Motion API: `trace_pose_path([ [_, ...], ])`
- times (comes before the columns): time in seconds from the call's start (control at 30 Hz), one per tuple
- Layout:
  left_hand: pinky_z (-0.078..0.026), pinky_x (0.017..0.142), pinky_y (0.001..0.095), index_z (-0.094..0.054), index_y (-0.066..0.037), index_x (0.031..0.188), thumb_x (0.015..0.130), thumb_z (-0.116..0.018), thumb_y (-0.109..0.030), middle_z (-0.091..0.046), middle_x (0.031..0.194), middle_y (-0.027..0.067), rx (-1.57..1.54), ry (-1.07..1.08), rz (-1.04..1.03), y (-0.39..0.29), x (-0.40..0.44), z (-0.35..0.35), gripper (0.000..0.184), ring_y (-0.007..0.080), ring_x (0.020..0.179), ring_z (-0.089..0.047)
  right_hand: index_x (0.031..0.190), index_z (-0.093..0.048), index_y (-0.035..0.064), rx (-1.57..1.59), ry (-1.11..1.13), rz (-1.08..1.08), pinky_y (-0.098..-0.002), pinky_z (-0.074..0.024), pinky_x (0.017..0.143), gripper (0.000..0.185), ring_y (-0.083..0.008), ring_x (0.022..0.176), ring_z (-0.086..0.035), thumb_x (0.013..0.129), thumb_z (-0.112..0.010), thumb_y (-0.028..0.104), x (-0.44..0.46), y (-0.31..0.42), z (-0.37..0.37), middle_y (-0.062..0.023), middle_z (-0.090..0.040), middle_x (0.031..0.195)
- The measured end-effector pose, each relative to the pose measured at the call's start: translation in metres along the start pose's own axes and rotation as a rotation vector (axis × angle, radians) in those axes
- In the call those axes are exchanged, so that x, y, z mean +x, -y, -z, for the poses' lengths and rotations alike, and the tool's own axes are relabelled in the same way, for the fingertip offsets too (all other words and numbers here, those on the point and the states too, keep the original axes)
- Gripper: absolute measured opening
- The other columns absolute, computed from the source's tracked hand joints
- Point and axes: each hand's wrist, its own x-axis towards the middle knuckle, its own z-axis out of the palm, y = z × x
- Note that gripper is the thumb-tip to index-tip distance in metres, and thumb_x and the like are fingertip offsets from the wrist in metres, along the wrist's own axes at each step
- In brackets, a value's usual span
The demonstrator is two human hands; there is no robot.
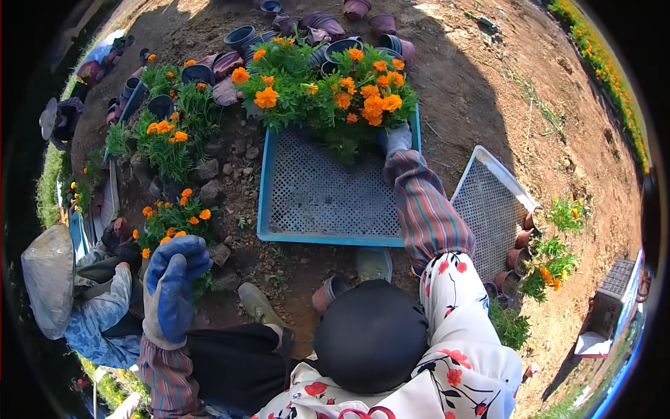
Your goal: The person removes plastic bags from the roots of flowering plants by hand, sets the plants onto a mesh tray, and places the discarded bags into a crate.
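Note:
My left hand [174, 290], in a blue-coated grey glove, is raised at the left beside a clump of orange marigolds [176, 222]. Its fingers curl loosely together near the thumb, and nothing shows in them. My right arm, in a striped sleeve cover, stretches forward over a blue plastic crate [328, 239] with a mesh floor. At the crate's right side my gloved right hand [399, 138] touches marigold plants [349, 98] bunched at the far end. Leaves and blooms hide its fingers, so its grip cannot be made out.
Plastic pots [239, 36] lie piled behind the crate. A second mesh tray [488, 209] leans at the right beside potted marigolds [551, 269]. Stones [209, 190] line the left. A co-worker in a straw hat [49, 279] crouches close by; another person is farther back. A round black stool cushion [371, 335] is before me.

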Motion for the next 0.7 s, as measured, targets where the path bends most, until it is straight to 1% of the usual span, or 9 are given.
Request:
trace_pose_path([
  [0.07, -0.045, 0.085, 0.034, -0.052, -0.002, 0.108, 0.09, -0.046, -0.018, -0.056, 0.106, 0.009, -0.001, -0.017, -0.018, 0.0, -0.003, 0.0, 0.025, 0.0176, 0.093, -0.056, 0.114, -0.051, 0.0114, -0.128, 0.121, 0.059, -0.042, -0.0437, 0.08, 0.053, -0.0331, 0.097, -0.055, 0.071, -0.061, 0.042, 0.004, -0.034, -0.008, -0.0109, -0.057, 0.109],
  [0.17, -0.044, 0.086, 0.0327, -0.049, -0.002, 0.112, 0.092, -0.042, -0.023, -0.054, 0.108, 0.0095, 0.041, 0.014, -0.024, 0.002, -0.008, 0.005, 0.03, 0.0171, 0.094, -0.055, 0.099, -0.059, 0.0078, -0.418, -0.237, 0.718, -0.0361, -0.0445, 0.074, 0.032, -0.0276, 0.088, -0.057, 0.078, -0.057, 0.032, -0.024, -0.04, 0.018, -0.0078, -0.061, 0.096],
  [0.2, -0.044, 0.086, 0.0327, -0.049, -0.002, 0.112, 0.092, -0.042, -0.023, -0.054, 0.108, 0.0095, 0.034, 0.01, -0.02, 0.003, -0.012, 0.006, 0.03, 0.0171, 0.094, -0.055, 0.099, -0.059, 0.0078, -0.423, -0.231, 0.723, -0.0361, -0.0445, 0.074, 0.032, -0.0276, 0.088, -0.057, 0.078, -0.057, 0.032, -0.038, -0.027, 0.038, -0.0078, -0.061, 0.096],
  [0.27, -0.044, 0.086, 0.0323, -0.049, -0.002, 0.112, 0.092, -0.042, -0.022, -0.055, 0.107, 0.0093, 0.027, 0.02, -0.032, 0.002, -0.015, 0.008, 0.029, 0.0168, 0.094, -0.055, 0.102, -0.058, 0.0079, 0.333, 0.229, -0.367, -0.0333, -0.0444, 0.073, 0.031, -0.0241, 0.088, -0.057, 0.078, -0.062, 0.026, -0.071, 0.004, 0.073, -0.0072, -0.061, 0.097],
  [0.33, -0.044, 0.084, 0.0311, -0.053, -0.002, 0.107, 0.09, -0.047, -0.017, -0.056, 0.104, 0.0073, -0.041, -0.01, -0.03, -0.003, -0.02, 0.005, 0.024, 0.0152, 0.091, -0.056, 0.096, -0.06, 0.0052, 0.519, 0.145, -0.326, -0.0305, -0.0453, 0.064, 0.032, -0.0191, 0.075, -0.058, 0.07, -0.071, 0.02, -0.101, 0.006, 0.089, -0.0056, -0.061, 0.085],
  [0.4, -0.045, 0.083, 0.0304, -0.053, -0.002, 0.107, 0.09, -0.047, -0.017, -0.057, 0.103, 0.007, -0.038, 0.01, -0.044, -0.005, -0.025, 0.006, 0.023, 0.0147, 0.091, -0.056, 0.097, -0.058, 0.0032, 0.507, 0.042, 0.211, -0.0324, -0.0459, 0.069, 0.034, -0.0205, 0.08, -0.059, 0.07, -0.071, 0.019, -0.121, -0.005, 0.094, -0.0062, -0.062, 0.089],
  [0.43, -0.044, 0.085, 0.0304, -0.051, -0.003, 0.11, 0.091, -0.044, -0.021, -0.056, 0.105, 0.0071, -0.002, 0.044, -0.056, -0.003, -0.027, 0.009, 0.027, 0.0147, 0.093, -0.055, 0.099, -0.057, 0.0017, 0.429, 0.111, 0.306, -0.0333, -0.0455, 0.074, 0.034, -0.0212, 0.084, -0.059, 0.071, -0.069, 0.018, -0.13, -0.012, 0.096, -0.0066, -0.062, 0.093],
  [0.6, -0.044, 0.083, 0.029, -0.054, -0.004, 0.107, 0.09, -0.048, -0.022, -0.057, 0.102, 0.0052, 0.008, 0.052, -0.097, 0.004, -0.036, 0.015, 0.026, 0.0126, 0.091, -0.055, 0.104, -0.054, 0.001, 0.442, 0.259, 0.305, -0.0327, -0.0455, 0.076, 0.035, -0.0192, 0.089, -0.058, 0.073, -0.066, 0.013, -0.182, 0.035, 0.128, -0.0068, -0.06, 0.1],
  [0.7, -0.043, 0.082, 0.0275, -0.053, -0.005, 0.107, 0.089, -0.05, -0.022, -0.056, 0.099, 0.0022, 0.016, 0.123, -0.082, 0.016, -0.035, 0.02, 0.025, 0.0109, 0.09, -0.053, 0.107, -0.052, -0.0005, 1.01, 0.592, 0.324, -0.0319, -0.0469, 0.077, 0.035, -0.0163, 0.092, -0.056, 0.074, -0.063, -0.001, -0.189, 0.084, 0.139, -0.0053, -0.058, 0.102],
])
